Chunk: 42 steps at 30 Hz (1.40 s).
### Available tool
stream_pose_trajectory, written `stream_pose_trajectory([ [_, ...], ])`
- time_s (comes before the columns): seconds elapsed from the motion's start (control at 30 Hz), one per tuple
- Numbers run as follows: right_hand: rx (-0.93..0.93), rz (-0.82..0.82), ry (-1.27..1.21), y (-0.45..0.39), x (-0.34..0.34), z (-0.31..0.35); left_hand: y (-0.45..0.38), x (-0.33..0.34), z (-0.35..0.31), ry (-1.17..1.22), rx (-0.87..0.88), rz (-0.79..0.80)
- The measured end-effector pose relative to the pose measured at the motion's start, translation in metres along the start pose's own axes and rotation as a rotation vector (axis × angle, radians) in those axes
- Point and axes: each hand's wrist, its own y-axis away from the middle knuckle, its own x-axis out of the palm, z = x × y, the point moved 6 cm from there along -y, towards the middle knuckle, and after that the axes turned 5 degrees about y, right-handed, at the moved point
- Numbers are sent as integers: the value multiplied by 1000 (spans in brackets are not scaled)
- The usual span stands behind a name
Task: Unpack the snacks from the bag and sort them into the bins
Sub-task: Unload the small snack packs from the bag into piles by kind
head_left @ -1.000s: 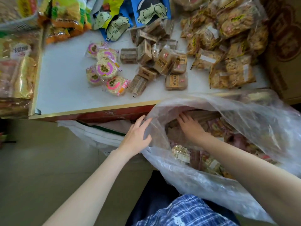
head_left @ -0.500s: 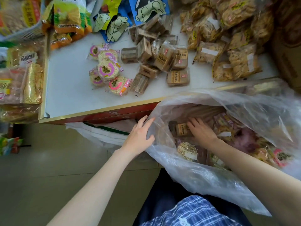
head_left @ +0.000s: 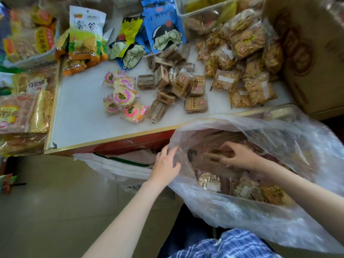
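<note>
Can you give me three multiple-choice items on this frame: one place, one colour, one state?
1. Where is the right hand?
A. inside the clear plastic bag
B. on the white tabletop
C. in the cardboard box

2. What colour are the rings on the round snack packs on the white tabletop?
A. blue
B. pink
C. black

3. What is the left hand doing?
A. hanging idle
B. lifting a pack
C. holding the bag's rim

Answers:
1 A, the hand is down among the packs in the bag, curled on a brown pack.
2 B, pink rings show round the printed centres.
3 C, fingers and thumb hold the bag's left edge.
</note>
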Motion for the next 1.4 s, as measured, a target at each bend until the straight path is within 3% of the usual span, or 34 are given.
stream_pose_trajectory([
  [0.2,-205,-248,-291,9,-72,74,0,-24,-10,65,81,-175],
  [0.4,-267,-485,-445,-20,-127,127,1,-37,-3,138,106,-267],
  [0.6,-368,-735,-147,-44,-153,176,-2,-43,10,194,72,-272],
  [0.7,-365,-645,66,-82,-137,177,2,-49,18,205,41,-291],
  [0.83,-290,-581,131,-109,-123,158,7,-59,28,192,54,-323],
  [0.97,-383,-568,314,-113,-113,175,4,-63,42,197,41,-330],
  [1.13,-383,-398,527,-130,-93,190,3,-64,42,221,31,-318],
  [1.27,-396,-406,459,-110,-100,186,2,-64,39,228,43,-308],
  [1.4,-391,-458,240,-42,-115,144,0,-47,25,216,114,-261],
])
